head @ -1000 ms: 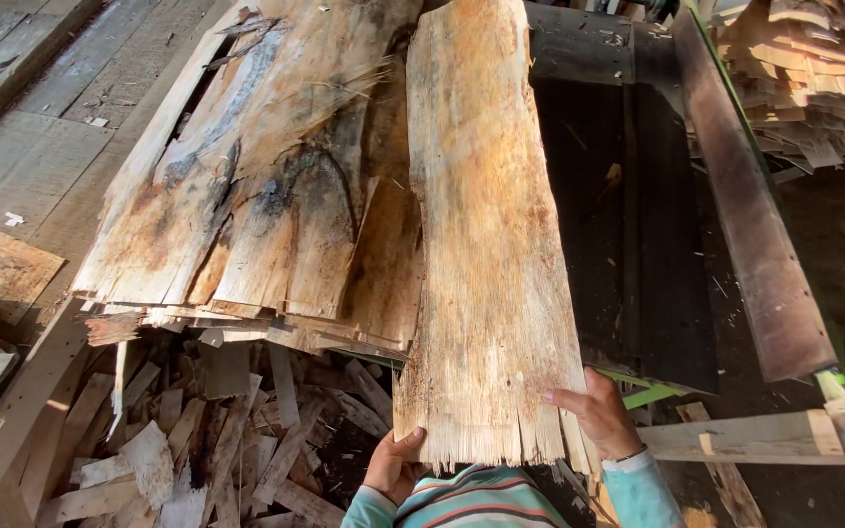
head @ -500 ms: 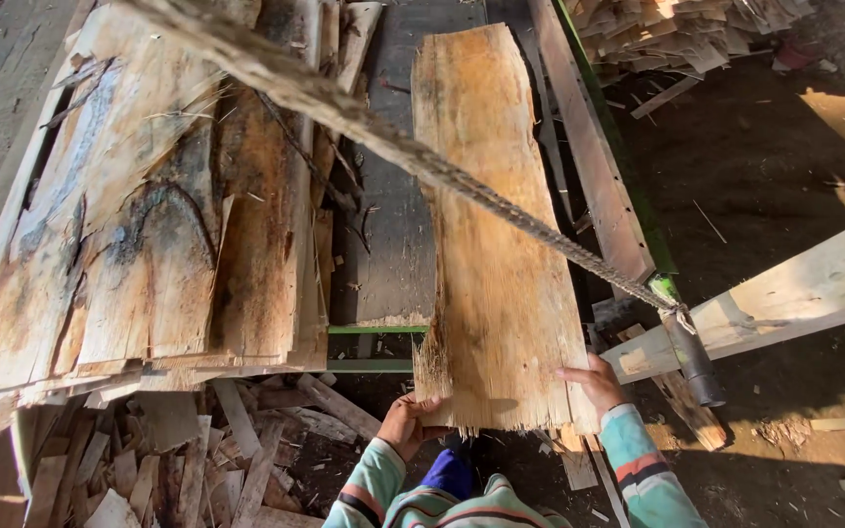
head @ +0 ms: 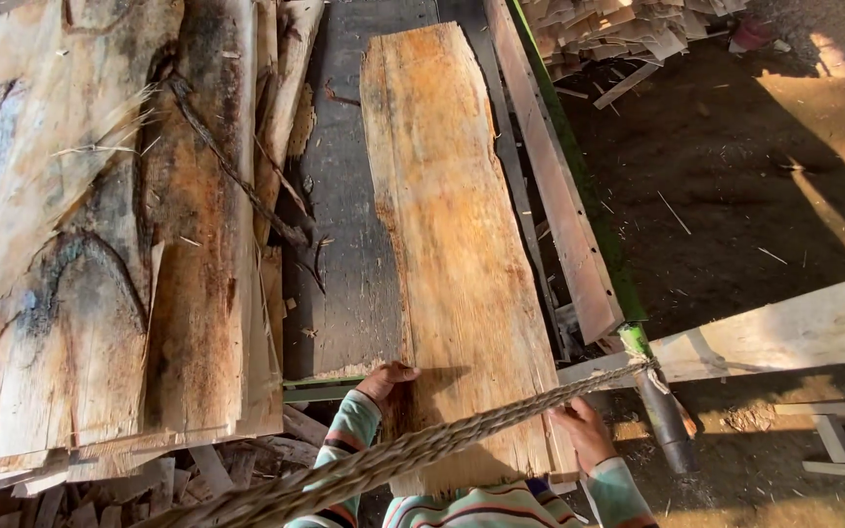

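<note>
Both hands grip one rough plank [head: 452,244] at its near end, bottom centre: my left hand [head: 388,383] clasps its left edge, my right hand [head: 582,430] its right corner. A twisted rope [head: 413,458] crosses in front. Stacked bark slabs [head: 100,244] fill the left; a rail [head: 555,186] runs right.

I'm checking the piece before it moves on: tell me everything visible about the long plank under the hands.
The plank is a long rough-sawn slab of pale orange-tan wood with ragged, splintery edges, narrower and rounded at its far end. It lies flat, lengthwise on a dark table, right of stacked bark slabs. The left hand grips its left edge near the close end; the right hand rests on its right corner. A twisted rope crosses in front.
</note>
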